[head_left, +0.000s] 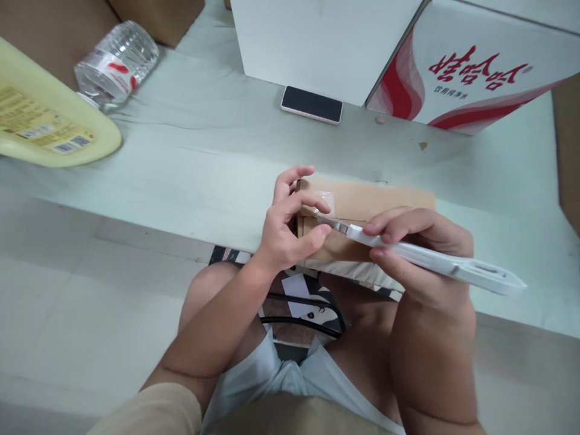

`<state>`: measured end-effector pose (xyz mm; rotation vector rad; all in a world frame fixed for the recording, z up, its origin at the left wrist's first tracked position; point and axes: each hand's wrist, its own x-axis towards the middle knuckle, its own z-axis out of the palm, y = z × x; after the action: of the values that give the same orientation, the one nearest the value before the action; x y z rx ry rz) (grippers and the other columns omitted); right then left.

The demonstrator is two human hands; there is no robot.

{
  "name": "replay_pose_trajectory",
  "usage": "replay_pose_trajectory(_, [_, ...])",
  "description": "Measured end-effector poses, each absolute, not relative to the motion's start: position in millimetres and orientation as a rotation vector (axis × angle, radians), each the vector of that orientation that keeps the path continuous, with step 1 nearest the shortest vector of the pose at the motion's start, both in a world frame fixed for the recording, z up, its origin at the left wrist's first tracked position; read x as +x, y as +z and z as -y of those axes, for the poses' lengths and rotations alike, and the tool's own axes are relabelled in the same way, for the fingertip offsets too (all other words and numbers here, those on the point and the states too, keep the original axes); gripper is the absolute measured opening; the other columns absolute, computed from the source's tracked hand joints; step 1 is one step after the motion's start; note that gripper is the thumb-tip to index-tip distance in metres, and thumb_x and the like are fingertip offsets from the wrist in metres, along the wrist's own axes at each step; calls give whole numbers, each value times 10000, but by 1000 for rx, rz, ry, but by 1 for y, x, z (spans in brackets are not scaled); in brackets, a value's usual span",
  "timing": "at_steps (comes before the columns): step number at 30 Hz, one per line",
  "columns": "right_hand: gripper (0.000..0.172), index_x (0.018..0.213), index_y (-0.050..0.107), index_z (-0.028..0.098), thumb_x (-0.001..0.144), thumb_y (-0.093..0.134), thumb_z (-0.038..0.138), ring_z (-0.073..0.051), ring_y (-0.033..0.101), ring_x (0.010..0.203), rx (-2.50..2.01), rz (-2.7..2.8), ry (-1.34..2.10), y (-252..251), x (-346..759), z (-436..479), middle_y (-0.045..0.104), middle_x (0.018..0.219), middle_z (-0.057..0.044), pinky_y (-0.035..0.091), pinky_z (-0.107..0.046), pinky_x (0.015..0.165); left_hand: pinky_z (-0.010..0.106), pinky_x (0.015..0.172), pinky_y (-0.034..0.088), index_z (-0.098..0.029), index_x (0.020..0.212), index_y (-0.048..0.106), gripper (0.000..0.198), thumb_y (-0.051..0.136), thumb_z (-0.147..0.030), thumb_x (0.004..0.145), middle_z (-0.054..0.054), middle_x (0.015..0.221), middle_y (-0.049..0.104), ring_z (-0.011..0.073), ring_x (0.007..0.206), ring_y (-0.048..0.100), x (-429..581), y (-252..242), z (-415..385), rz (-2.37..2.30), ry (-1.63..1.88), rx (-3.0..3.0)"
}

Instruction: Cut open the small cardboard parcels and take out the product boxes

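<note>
A small brown cardboard box (380, 199) lies near the front edge of the table, a patch of clear tape (326, 203) over the seam at its left end. Gripping that end is my left hand (290, 232), its fingers bent over the top and its thumb near the seam. My right hand (426, 254) is closed around a white utility knife (421, 257). The knife's metal blade is out, and its tip meets the seam beside the tape, between my left thumb and forefinger. My right palm hides part of the box's right side.
Beyond the box, a phone (312, 104) lies by a white carton (312, 42) and a red-and-white carton (480, 72). At the left are a yellow bottle (54, 127) and a clear water bottle (118, 63) on its side. The table's front edge (136, 220) runs above my knees.
</note>
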<state>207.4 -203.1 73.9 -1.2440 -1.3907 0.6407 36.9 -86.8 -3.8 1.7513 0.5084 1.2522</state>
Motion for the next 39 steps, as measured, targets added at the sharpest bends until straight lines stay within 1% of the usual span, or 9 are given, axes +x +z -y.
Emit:
replay_pose_trajectory(4, [174, 877, 720, 254, 810, 769, 102, -159, 723, 855, -1239, 1397, 630, 71, 208, 205, 764, 948, -6, 601, -277, 739, 515, 1145, 462, -258, 858, 688, 248, 720, -503, 884, 99, 1404, 538, 296, 1317, 554, 37, -6, 85, -450, 1272, 1746])
replay_pose_trajectory(10, [189, 873, 723, 261, 813, 749, 84, -167, 720, 868, -1237, 1409, 627, 69, 209, 206, 760, 933, -5, 613, -287, 758, 472, 1146, 455, -250, 822, 682, 334, 706, -577, 886, 69, 1406, 527, 272, 1313, 537, 34, -7, 81, -459, 1247, 1720])
replay_pose_trajectory(15, [170, 850, 722, 258, 812, 754, 95, -166, 723, 851, -1225, 1437, 650, 69, 209, 208, 767, 923, -4, 626, -294, 789, 468, 1135, 473, -240, 750, 711, 358, 743, -580, 857, 71, 1380, 561, 268, 1286, 558, 29, -2, 78, -437, 1151, 1655])
replay_pose_trajectory(19, [157, 836, 713, 247, 815, 752, 97, -167, 732, 857, -1275, 1417, 663, 69, 208, 208, 776, 942, -14, 629, -278, 743, 489, 1187, 439, -240, 702, 722, 329, 826, -538, 795, 62, 1329, 599, 277, 1321, 555, 31, -1, 78, -444, 1145, 1498])
replay_pose_trajectory(22, [164, 827, 706, 240, 810, 746, 82, -162, 733, 813, -1252, 1451, 654, 69, 208, 207, 779, 923, -14, 628, -273, 704, 505, 1186, 454, -238, 703, 716, 328, 837, -531, 784, 42, 1287, 621, 274, 1329, 565, 30, 1, 73, -484, 1166, 1222])
replay_pose_trajectory(28, [170, 794, 696, 230, 807, 718, 62, -168, 737, 771, -1244, 1461, 602, 71, 206, 204, 778, 884, -18, 622, -284, 669, 390, 1091, 543, -240, 784, 697, 322, 821, -536, 809, 8, 1297, 654, 271, 1381, 565, 14, 7, 56, -575, 1255, 907])
replay_pose_trajectory(32, [165, 772, 694, 230, 798, 738, 73, -170, 736, 777, -1258, 1424, 587, 71, 203, 203, 776, 879, -15, 614, -286, 671, 323, 988, 605, -242, 780, 710, 347, 854, -557, 755, 19, 1248, 708, 255, 1261, 659, 14, 7, 55, -640, 1267, 834])
replay_pose_trajectory(36, [167, 770, 690, 231, 797, 743, 75, -163, 726, 757, -1244, 1409, 566, 71, 201, 202, 771, 857, -12, 595, -279, 653, 282, 915, 628, -235, 810, 720, 251, 808, -469, 826, 17, 1148, 745, 204, 1132, 725, 17, 6, 55, -637, 1267, 758])
replay_pose_trajectory(39, [160, 752, 688, 230, 793, 756, 91, -162, 724, 745, -1271, 1386, 552, 70, 201, 202, 768, 848, -15, 583, -270, 626, 276, 895, 629, -251, 892, 737, 168, 797, -399, 842, 7, 1100, 769, 199, 1124, 733, 17, 5, 54, -622, 1272, 713])
